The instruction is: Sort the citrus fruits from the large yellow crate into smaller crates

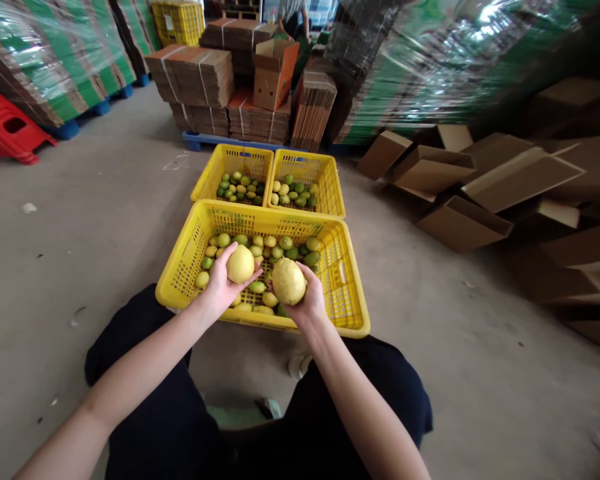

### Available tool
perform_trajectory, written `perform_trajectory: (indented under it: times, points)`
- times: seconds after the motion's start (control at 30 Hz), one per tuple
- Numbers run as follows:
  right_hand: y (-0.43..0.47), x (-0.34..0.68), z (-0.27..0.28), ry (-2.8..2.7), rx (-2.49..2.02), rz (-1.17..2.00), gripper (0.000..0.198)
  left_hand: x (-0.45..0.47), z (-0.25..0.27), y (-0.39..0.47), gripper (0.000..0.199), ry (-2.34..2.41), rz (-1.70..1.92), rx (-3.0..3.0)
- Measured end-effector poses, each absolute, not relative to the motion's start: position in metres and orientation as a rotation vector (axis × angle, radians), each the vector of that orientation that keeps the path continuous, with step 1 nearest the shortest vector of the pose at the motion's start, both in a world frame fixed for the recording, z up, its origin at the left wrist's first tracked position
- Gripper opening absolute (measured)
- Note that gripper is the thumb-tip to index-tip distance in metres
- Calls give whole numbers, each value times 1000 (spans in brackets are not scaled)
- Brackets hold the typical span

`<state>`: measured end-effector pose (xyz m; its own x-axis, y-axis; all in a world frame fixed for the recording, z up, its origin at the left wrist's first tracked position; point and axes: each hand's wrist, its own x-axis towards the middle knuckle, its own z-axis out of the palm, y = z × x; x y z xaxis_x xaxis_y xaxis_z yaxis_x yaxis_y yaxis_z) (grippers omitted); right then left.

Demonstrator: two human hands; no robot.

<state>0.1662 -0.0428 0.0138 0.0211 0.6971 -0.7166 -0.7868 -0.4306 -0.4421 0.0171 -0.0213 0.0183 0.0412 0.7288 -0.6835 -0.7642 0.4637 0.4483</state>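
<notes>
Three yellow perforated plastic crates stand on the grey concrete floor (105, 220): a large near crate (347, 280) just in front of the person's knees, and behind it, side by side and touching it, a far left crate (207, 180) and a far right crate (336, 190). All three hold a shallow layer of small green and yellow-green citrus fruit (270, 250).

Above the near crate, two larger pale yellow lemons are held up, close to each other but apart. One round pale yellow lemon (240, 265) has smooth, faintly dimpled skin and sits in the upturned palm of the left hand (220, 287), fingers curled loosely under and beside it. One slightly bigger oval pale yellow lemon (289, 281), a touch duller and rougher in skin, is gripped from below and behind by the right hand (307, 300), its fingers wrapped around the far side. Both lemons hang over the crate's near half, above the loose fruit.
</notes>
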Motion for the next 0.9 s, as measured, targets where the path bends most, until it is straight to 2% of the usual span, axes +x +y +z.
perform_trajectory:
  times: [0.1,0.17,0.33,0.43,0.5,0.6,0.7,0.8,0.9]
  points:
    - [-42,165,12,93,-1129,1656,19,16,18,-23,33,977,1069,-60]
    - [-41,165,6,66,-1125,1690,20,16,17,-23,35,952,1046,-65]
    - [-40,166,-5,41,-1062,1718,10,19,16,-21,29,964,1037,-74]
    - [-41,167,0,79,-1002,1783,19,21,17,-21,33,982,994,-83]
    - [-42,168,5,77,-1012,1785,24,21,19,-22,28,982,1026,-70]
    - [-44,166,12,30,-1085,1699,11,20,20,-24,13,994,1106,-24]
    - [-45,164,13,8,-1118,1679,5,17,18,-24,16,966,1088,-11]
    - [-44,163,12,53,-1075,1762,19,14,14,-23,33,881,999,-35]
    - [-42,163,12,138,-1060,1828,33,14,14,-22,35,890,990,-45]
